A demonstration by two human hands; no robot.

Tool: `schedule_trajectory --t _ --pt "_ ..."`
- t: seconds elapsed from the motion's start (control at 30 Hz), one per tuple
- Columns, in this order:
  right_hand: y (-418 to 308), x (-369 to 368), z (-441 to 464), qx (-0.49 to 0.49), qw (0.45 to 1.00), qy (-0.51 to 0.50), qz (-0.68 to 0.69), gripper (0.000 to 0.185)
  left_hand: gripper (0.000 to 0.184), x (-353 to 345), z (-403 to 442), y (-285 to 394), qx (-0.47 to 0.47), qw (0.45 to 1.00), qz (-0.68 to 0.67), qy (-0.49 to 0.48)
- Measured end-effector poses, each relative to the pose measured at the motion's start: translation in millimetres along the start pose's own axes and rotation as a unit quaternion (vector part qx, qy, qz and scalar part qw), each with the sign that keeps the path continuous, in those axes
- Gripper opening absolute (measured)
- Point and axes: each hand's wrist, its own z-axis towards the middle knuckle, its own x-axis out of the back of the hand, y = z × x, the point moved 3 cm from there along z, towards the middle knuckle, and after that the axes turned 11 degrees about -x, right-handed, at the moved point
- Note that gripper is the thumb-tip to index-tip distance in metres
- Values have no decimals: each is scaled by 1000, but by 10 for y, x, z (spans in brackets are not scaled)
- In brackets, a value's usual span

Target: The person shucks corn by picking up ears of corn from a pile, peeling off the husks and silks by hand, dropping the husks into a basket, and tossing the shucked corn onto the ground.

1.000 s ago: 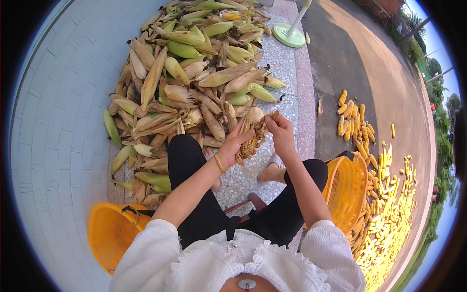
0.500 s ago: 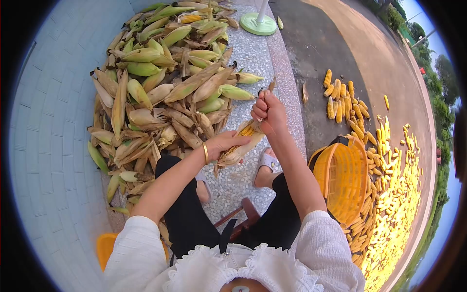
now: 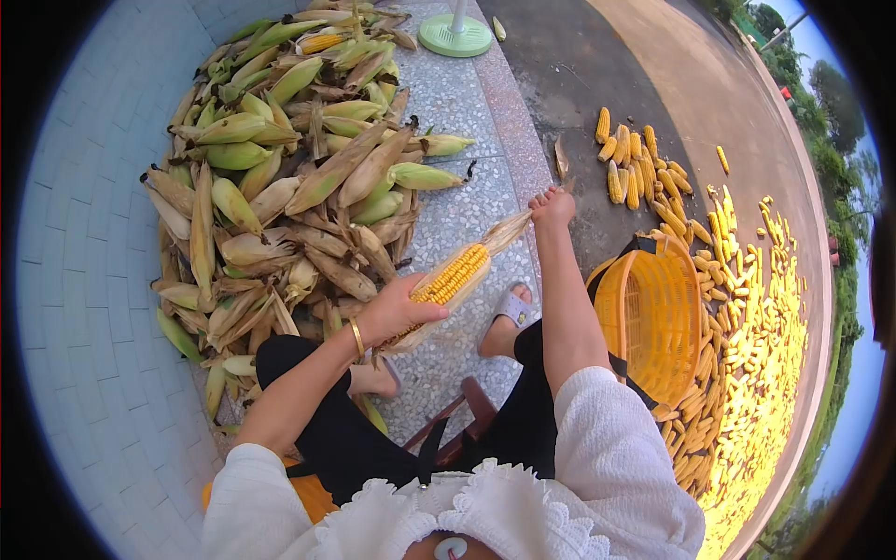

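Note:
A yellow corn cob [image 3: 457, 271] lies slantwise between my hands, its kernels bare on the upper side and pale husk along its edges. My left hand [image 3: 397, 313] is wrapped round its lower part. At the tip end, my right hand [image 3: 553, 205] is closed on the gathered corn husk [image 3: 509, 231], which stretches up and right from the cob. A large pile of unhusked corn [image 3: 271, 177] is to the left of my hands.
An orange basket [image 3: 653, 327] stands right of my right arm, with another orange container [image 3: 313, 497] at lower left. Husked cobs [image 3: 756, 364] cover the ground on the right. A green round base [image 3: 455, 35] is at the top, and a blue-white wall [image 3: 93, 233] at left.
The husk is pulled away from the cob, baring more kernels. My right hand has moved up and right, away from my left hand. The whole view has shifted to the right.

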Motion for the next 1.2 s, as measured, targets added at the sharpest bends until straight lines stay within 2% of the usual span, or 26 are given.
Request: schedule_trajectory --t 0.03,0.1,0.13,0.17,0.23,0.3,0.33,0.37,0.43,0.47,0.63,0.7,0.77,0.8,0.83,0.9,0.93,0.97,1.03,1.07,1.13,1.2 --pt "21 77 117 0 1000 0 1 25 49 22 -28 -33 -16 1000 12 16" --pt "90 -197 8 -11 984 -167 -59 31 49 113 -42 -84 -39 998 29 43" --pt "115 -322 -90 -34 957 -281 -64 57 50 204 -42 -109 -62 993 26 96" --pt "174 -375 -327 -38 954 -290 -67 57 50 281 -70 -105 -84 985 20 150" --pt "382 -421 -746 -90 932 -237 -259 76 52 371 -27 43 -84 981 0 173" --pt "672 -548 -1034 -108 842 -352 -395 83 57 380 69 9 -124 977 -16 172" --pt "743 -652 -1261 -75 857 -361 -359 59 57 350 77 8 -128 977 -19 171" --pt "745 -687 -1254 -73 857 -359 -361 59 59 291 80 -12 -115 983 -32 141" --pt "717 -751 -1235 -19 874 -381 -302 40 62 228 73 -66 -94 989 -45 108" --pt "699 -777 -1373 -29 890 -376 -256 24 63 242 104 -83 -83 991 -57 89" --pt "866 -872 -1749 -9 857 -410 -312 25 64 207 256 -99 -55 989 -99 95" --pt "869 -913 -1811 -5 850 -403 -338 24 63 145 298 -48 -117 985 -43 120" --pt "755 -991 -1874 -1 815 -436 -383 26 61 154 329 -94 -83 991 -58 92" --pt "731 -1027 -1888 -46 842 -424 -331 20 58 165 354 -146 -79 990 -94 67" --pt "734 -1025 -1826 -45 843 -423 -327 20 55 176 390 -182 -75 988 -129 41" --pt "774 -1047 -1853 -125 804 -490 -312 21 49 141 387 -38 -67 985 -155 35" --pt "830 -1009 -1840 -85 841 -423 -327 24 44 117 391 9 -59 981 -181 32" --pt "852 -994 -1828 -85 843 -420 -324 24 44 79 420 0 -56 981 -181 29" --pt "881 -971 -1767 -94 896 -358 -246 24 36 41 486 12 -100 979 -141 108" --pt "848 -1012 -1806 -85 920 -318 -215 24 36 15 510 31 -99 979 -143 109" --pt "784 -1054 -1836 -91 925 -329 -164 24 33 8 546 126 -151 964 -146 162" --pt "722 -1059 -1788 -118 929 -343 -72 23 33 -32 578 125 -161 958 -175 159"
